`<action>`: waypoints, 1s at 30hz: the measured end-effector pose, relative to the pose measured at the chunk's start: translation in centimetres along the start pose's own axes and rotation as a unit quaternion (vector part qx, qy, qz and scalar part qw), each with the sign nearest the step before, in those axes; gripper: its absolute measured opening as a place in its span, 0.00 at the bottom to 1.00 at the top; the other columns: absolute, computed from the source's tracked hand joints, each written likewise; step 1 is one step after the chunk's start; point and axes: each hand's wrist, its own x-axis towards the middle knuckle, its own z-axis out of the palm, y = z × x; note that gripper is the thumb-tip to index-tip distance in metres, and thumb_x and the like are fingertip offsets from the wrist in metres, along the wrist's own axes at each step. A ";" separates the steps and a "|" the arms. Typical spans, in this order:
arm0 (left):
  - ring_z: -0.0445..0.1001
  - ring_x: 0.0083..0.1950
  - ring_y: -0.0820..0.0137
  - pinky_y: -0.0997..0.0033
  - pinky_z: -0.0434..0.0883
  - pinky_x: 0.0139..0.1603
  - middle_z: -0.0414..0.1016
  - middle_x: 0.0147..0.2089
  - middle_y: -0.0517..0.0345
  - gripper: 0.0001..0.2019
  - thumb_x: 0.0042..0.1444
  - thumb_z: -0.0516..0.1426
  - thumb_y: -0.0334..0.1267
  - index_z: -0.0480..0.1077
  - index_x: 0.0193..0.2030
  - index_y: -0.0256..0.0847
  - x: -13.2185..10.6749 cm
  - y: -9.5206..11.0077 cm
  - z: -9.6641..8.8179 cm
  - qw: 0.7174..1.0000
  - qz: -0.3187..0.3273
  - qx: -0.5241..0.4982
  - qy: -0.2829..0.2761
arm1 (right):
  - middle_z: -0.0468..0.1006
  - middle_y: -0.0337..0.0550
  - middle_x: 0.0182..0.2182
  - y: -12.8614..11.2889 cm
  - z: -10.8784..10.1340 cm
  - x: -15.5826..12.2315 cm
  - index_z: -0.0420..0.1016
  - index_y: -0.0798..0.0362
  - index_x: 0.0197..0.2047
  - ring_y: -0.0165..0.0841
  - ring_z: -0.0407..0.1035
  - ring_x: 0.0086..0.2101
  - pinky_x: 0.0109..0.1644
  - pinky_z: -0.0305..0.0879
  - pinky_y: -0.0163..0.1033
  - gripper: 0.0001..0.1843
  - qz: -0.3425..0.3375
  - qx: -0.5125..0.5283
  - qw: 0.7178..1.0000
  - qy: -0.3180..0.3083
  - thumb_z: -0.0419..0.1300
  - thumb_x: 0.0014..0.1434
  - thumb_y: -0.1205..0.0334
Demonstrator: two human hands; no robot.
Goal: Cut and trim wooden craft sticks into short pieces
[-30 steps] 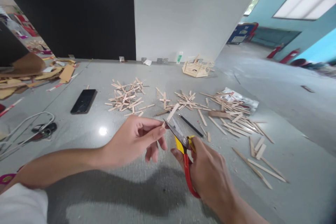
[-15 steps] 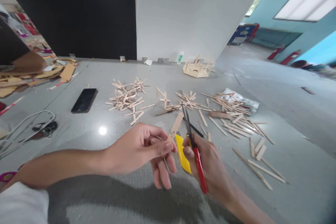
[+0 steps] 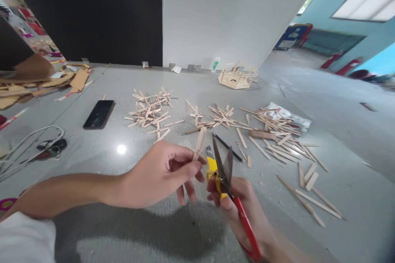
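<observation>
Between thumb and fingers, my left hand (image 3: 173,172) pinches a short wooden craft stick (image 3: 200,139) that points up and away. My right hand (image 3: 243,205) grips red-handled scissors (image 3: 226,168), their blades parted and aimed away from me, just right of the stick and apart from it. A yellow utility knife (image 3: 212,163) shows behind the scissors, partly covered by my right fingers; it seems to lie on the table. Beyond it lies a black pen-like rod (image 3: 228,148).
Craft-stick piles (image 3: 149,111) spread across the grey surface, with more sticks (image 3: 280,139) and a plastic bag (image 3: 300,121) at right. A small wooden stick structure (image 3: 236,79) stands by the panel. A phone (image 3: 99,114), cable (image 3: 46,129) and cardboard (image 3: 78,81) lie left.
The scissors have turned and their blades have spread wider. My right hand has shifted slightly down and right. In my left fingers the craft stick has tilted more upright and turned narrower to view.
</observation>
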 end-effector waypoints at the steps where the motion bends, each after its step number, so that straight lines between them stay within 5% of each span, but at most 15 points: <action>1: 0.78 0.27 0.76 0.80 0.74 0.26 0.78 0.36 0.56 0.19 0.71 0.58 0.50 0.75 0.36 0.35 0.0 -0.1 0.0 1.000 0.004 0.021 0.000 | 0.69 0.38 0.22 0.0 0.0 0.0 0.71 0.52 0.30 0.31 0.61 0.21 0.25 0.60 0.37 0.40 0.008 0.000 1.000 -0.005 0.48 0.66 0.22; 5: 0.78 0.27 0.76 0.78 0.74 0.32 0.75 0.29 0.59 0.21 0.75 0.53 0.48 0.73 0.34 0.36 -0.1 -0.1 -0.2 0.995 0.027 0.094 0.004 | 0.69 0.39 0.22 -0.2 0.1 0.2 0.71 0.52 0.29 0.31 0.63 0.21 0.25 0.61 0.38 0.40 0.018 -0.008 1.000 -0.016 0.47 0.66 0.22; 9: 0.78 0.30 0.76 0.80 0.73 0.34 0.78 0.29 0.61 0.15 0.72 0.59 0.44 0.77 0.36 0.38 -0.2 0.4 -0.3 0.996 0.037 0.077 0.013 | 0.73 0.42 0.23 0.4 0.3 -0.4 0.72 0.53 0.30 0.33 0.67 0.23 0.27 0.65 0.39 0.39 0.024 -0.010 0.999 -0.028 0.48 0.67 0.24; 16: 0.74 0.24 0.78 0.83 0.68 0.26 0.71 0.25 0.65 0.17 0.66 0.65 0.45 0.74 0.30 0.37 -0.4 0.6 -0.1 0.999 -0.001 0.043 0.019 | 0.80 0.48 0.34 0.9 0.4 -2.1 0.75 0.52 0.45 0.38 0.75 0.30 0.34 0.77 0.43 0.32 -0.007 0.000 1.000 0.011 0.53 0.69 0.30; 23: 0.66 0.20 0.80 0.84 0.63 0.23 0.67 0.22 0.68 0.13 0.69 0.62 0.43 0.79 0.37 0.37 -1.0 0.2 0.4 0.994 -0.013 0.103 -0.023 | 0.78 0.45 0.36 0.3 0.5 -2.0 0.71 0.50 0.45 0.37 0.74 0.34 0.38 0.76 0.41 0.23 -0.043 0.064 0.997 -0.010 0.53 0.74 0.37; 30: 0.68 0.17 0.81 0.85 0.63 0.22 0.67 0.18 0.69 0.16 0.71 0.58 0.41 0.74 0.31 0.37 -0.9 -0.5 1.0 0.989 0.005 0.143 -0.025 | 0.76 0.45 0.35 -0.7 0.5 -1.1 0.71 0.50 0.46 0.37 0.71 0.33 0.38 0.73 0.41 0.25 -0.031 0.083 0.995 -0.049 0.52 0.72 0.34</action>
